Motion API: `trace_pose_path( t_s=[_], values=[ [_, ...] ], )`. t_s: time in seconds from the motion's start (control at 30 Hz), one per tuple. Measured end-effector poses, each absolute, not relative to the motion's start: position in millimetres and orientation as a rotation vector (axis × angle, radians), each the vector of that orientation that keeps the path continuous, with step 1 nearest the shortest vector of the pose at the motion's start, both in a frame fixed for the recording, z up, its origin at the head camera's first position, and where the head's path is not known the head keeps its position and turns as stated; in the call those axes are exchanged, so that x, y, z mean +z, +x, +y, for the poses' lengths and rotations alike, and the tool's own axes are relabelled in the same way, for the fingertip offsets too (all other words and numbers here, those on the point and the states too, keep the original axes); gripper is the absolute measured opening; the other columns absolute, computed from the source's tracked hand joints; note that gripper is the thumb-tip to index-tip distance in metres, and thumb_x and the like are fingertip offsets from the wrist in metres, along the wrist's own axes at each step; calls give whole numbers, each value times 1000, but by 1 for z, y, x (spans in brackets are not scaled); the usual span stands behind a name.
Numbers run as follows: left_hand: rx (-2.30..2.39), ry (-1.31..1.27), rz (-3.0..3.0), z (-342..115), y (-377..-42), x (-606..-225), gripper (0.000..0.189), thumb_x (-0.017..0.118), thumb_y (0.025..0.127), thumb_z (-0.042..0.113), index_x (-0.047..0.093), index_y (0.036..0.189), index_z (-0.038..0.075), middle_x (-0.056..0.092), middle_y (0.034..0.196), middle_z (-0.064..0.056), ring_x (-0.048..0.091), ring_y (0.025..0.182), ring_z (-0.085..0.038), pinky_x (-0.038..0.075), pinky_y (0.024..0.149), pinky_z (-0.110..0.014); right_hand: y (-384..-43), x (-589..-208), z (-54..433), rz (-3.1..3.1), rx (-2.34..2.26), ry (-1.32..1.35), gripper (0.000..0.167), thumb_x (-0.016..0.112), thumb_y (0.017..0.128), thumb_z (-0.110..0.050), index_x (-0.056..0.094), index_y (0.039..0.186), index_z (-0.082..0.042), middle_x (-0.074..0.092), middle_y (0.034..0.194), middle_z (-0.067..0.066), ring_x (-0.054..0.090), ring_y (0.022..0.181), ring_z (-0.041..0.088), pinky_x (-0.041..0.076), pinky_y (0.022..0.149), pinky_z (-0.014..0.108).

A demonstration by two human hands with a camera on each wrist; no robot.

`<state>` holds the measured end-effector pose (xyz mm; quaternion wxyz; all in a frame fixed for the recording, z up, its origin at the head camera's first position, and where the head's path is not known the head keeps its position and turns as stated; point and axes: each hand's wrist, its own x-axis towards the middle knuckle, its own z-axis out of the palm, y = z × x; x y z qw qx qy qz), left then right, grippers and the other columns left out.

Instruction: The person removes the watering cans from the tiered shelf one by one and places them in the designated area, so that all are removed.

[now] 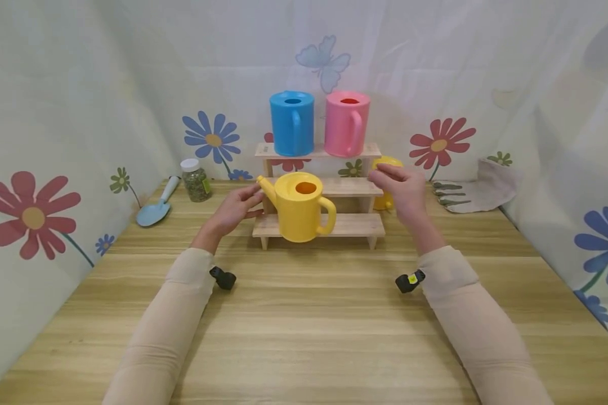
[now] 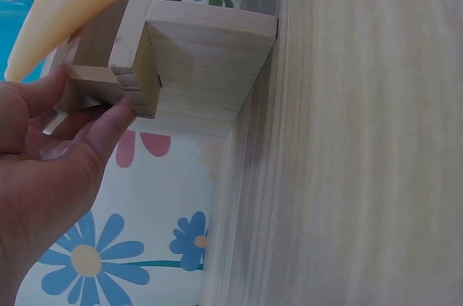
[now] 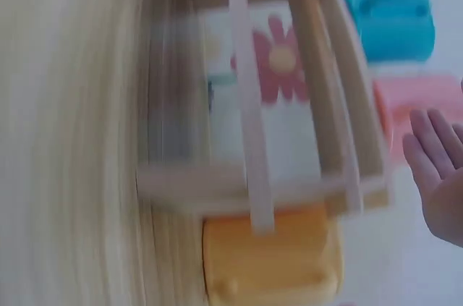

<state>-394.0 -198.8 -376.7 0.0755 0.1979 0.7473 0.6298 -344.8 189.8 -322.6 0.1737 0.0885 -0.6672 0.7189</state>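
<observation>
A small three-step wooden shelf (image 1: 354, 225) stands at the middle of the table. A yellow watering can (image 1: 301, 208) sits on its lowest step, spout to the left. On the top step stand a blue can (image 1: 291, 124) and a pink can (image 1: 347, 124). My left hand (image 1: 235, 208) is at the shelf's left end, just below the spout. In the left wrist view, the left hand (image 2: 51, 154) pinches the end of a slat of the shelf (image 2: 202, 74) between thumb and forefinger. My right hand (image 1: 400, 185) hovers at the middle step's right end. The blurred right wrist view shows its fingers (image 3: 438, 168) straight and clear of the wood.
A second yellow can (image 1: 387, 163) stands behind my right hand, beside the shelf. A jar of dried herbs (image 1: 196, 180) and a blue trowel (image 1: 154, 211) lie at the back left, grey gloves (image 1: 473, 191) at the back right. Flowered curtains close the table's three sides.
</observation>
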Motion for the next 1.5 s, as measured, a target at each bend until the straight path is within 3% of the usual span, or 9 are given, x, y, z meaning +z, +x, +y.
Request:
trace_pose_path(
  t_s=[0.23, 0.4, 0.57, 0.9, 0.97, 1.2, 1.5],
  values=[
    [1880, 617, 2233, -196, -393, -378, 53, 47, 108, 20, 31, 157, 4, 27, 162, -15, 32, 145, -32, 44, 109, -52, -314, -316, 148, -2333, 1827, 466, 49, 86, 81, -35, 75, 121, -10, 75, 107, 2, 69, 102, 15, 58, 92, 30],
    [1887, 609, 2227, -197, -393, -379, 52, 46, 109, 19, 32, 157, 5, 27, 162, -14, 32, 145, -31, 43, 110, -52, -308, -320, 134, -2421, 1704, 605, 51, 87, 80, -32, 73, 121, -5, 75, 107, 6, 71, 101, 19, 59, 91, 36],
    [1882, 607, 2236, -198, -394, -380, 53, 47, 108, 21, 33, 157, 6, 27, 162, -12, 32, 145, -30, 45, 109, -50, -308, -330, 122, -2411, 1688, 569, 45, 88, 79, -31, 77, 116, -8, 75, 106, 4, 71, 96, 17, 61, 85, 33],
    [1888, 600, 2239, -198, -394, -379, 52, 47, 108, 22, 35, 156, 7, 32, 160, -12, 35, 144, -29, 48, 107, -47, -313, -357, 97, -1954, 2027, 391, 32, 85, 83, -20, 79, 109, -3, 73, 80, 4, 66, 74, 18, 61, 71, 26],
    [1890, 600, 2238, -198, -394, -378, 51, 47, 108, 22, 36, 156, 8, 33, 160, -12, 36, 144, -29, 48, 107, -47, -313, -358, 96, -1916, 2080, 368, 32, 85, 83, -19, 78, 109, -2, 71, 77, 5, 65, 74, 18, 61, 72, 27],
    [1888, 613, 2232, -199, -395, -378, 51, 46, 108, 22, 36, 156, 7, 33, 159, -15, 34, 144, -31, 44, 110, -51, -314, -353, 101, -1962, 2189, 426, 31, 83, 85, -13, 76, 111, 2, 76, 93, 10, 73, 85, 20, 61, 86, 33],
    [1891, 599, 2237, -199, -396, -379, 51, 46, 108, 21, 35, 156, 8, 33, 159, -12, 35, 144, -29, 46, 108, -50, -309, -344, 104, -2013, 2212, 406, 31, 83, 85, -13, 76, 111, 1, 76, 94, 11, 74, 86, 22, 60, 88, 34]
  ],
)
